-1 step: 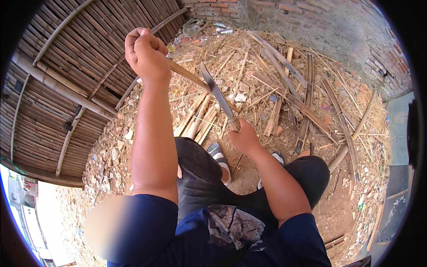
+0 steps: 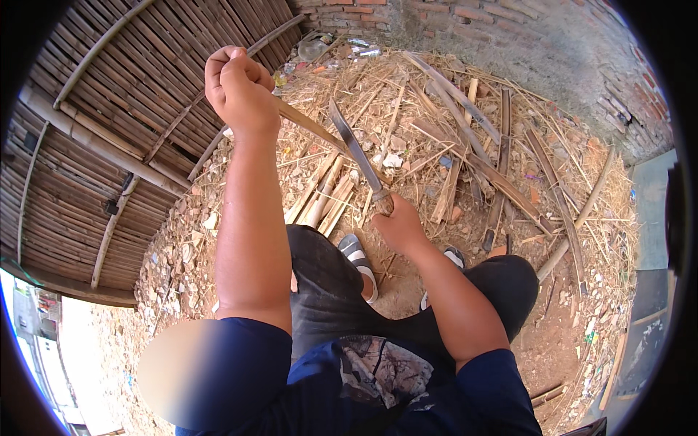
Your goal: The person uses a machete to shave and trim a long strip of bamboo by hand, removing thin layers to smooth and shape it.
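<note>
My left hand (image 2: 240,91) is raised at the upper left, its fingers wrapped round one end of a split bamboo strip (image 2: 307,123). The strip slants down to the right from my fist. My right hand (image 2: 401,227) grips the wooden handle of a machete (image 2: 354,151), whose dark blade points up and left. Blade and strip cross in view, the blade in front; whether they touch I cannot tell. Below them, between the strip and my left knee, lie several pale split bamboo pieces (image 2: 320,192) side by side.
Long weathered bamboo lengths (image 2: 498,182) lie crisscrossed at the right on straw and rubble. A bamboo-slat wall (image 2: 109,109) rises at the left, and a brick wall (image 2: 509,33) stands at the back. My sandalled foot (image 2: 356,258) is close to the cut pieces.
</note>
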Motion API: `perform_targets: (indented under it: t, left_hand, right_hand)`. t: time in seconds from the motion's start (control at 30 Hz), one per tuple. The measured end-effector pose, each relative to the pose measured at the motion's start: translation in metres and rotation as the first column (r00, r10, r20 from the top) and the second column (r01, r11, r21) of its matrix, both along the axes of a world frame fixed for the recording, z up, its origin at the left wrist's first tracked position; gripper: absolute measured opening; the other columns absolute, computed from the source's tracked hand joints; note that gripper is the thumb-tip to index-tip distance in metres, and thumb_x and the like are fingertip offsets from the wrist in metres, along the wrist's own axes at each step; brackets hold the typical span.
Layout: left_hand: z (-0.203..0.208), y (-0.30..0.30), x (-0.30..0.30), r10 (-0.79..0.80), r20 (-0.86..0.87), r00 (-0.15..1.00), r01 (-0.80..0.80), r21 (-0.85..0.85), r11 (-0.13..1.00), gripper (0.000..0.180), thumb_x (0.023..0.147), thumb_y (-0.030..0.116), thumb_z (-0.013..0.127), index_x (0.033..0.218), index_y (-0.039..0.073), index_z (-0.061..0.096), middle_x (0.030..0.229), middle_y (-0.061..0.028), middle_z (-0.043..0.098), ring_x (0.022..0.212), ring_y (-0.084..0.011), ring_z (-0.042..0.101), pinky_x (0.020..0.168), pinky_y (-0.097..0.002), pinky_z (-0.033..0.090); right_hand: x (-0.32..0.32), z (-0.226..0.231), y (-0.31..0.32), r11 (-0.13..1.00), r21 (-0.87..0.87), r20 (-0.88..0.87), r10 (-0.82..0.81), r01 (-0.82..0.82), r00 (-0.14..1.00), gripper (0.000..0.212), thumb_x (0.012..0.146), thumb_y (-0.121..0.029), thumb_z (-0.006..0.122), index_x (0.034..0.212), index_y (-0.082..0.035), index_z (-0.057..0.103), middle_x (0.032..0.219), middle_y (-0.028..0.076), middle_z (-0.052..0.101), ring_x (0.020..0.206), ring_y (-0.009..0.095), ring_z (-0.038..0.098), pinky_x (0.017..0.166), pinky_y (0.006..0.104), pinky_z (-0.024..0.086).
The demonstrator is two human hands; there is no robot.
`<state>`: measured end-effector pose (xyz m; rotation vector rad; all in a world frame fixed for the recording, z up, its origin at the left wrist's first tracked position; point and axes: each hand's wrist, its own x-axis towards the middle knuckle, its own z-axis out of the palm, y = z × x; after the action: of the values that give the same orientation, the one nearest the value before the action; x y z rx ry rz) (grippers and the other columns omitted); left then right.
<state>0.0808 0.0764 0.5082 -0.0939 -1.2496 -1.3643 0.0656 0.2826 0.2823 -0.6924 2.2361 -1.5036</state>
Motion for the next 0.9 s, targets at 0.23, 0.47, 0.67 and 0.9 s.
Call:
perform_targets:
  t: [0.23,0.47,0.67,0.9]
  left_hand:
    - [-0.003,0.001,-0.001,-0.007,0.016,1.0,0.008,-0.041,0.999,0.009,0.091,0.011,0.049,0.094,0.003,0.051,0.059,0.0001,0.037,0.047,-0.0111,0.033,0.046,-0.03,0.028]
    - [0.002,0.015,-0.007,0.047,0.039,0.998,-0.048,0.015,0.999,0.009,0.089,0.01,0.048,0.094,0.003,0.051,0.059,0.0004,0.037,0.049,-0.0116,0.033,0.048,-0.0308,0.03]
    - [0.001,0.002,-0.003,0.025,0.052,0.998,-0.025,-0.009,1.0,0.01,0.09,0.011,0.048,0.094,0.003,0.051,0.058,0.001,0.035,0.049,-0.0115,0.033,0.048,-0.0307,0.029]
    - [-0.002,0.005,-0.004,0.005,0.041,0.999,-0.003,-0.045,0.999,0.013,0.089,0.011,0.049,0.097,0.001,0.051,0.058,0.0009,0.037,0.048,-0.0115,0.034,0.049,-0.0304,0.03]
  right_hand:
    - [0.016,0.059,0.017,0.815,-0.531,-0.087,-0.325,0.232,0.942,0.028,0.086,-0.016,0.069,0.105,0.001,0.057,0.076,0.017,0.063,0.071,0.03,0.065,0.068,0.0387,0.05]
    - [0.01,-0.018,-0.008,0.98,0.19,-0.169,-0.032,0.065,0.985,0.035,0.082,-0.012,0.064,0.112,0.003,0.053,0.091,0.029,0.066,0.09,0.047,0.066,0.08,0.0524,0.052]
    - [-0.005,-0.001,0.0,0.999,0.031,0.028,0.023,-0.024,0.999,0.033,0.082,-0.013,0.066,0.111,0.001,0.059,0.081,0.016,0.063,0.073,0.031,0.062,0.068,0.0419,0.049]
    - [0.011,0.069,0.021,0.853,-0.473,-0.106,-0.306,0.223,0.946,0.028,0.086,-0.011,0.071,0.108,-0.002,0.057,0.077,0.007,0.06,0.065,0.014,0.055,0.062,0.0309,0.046]
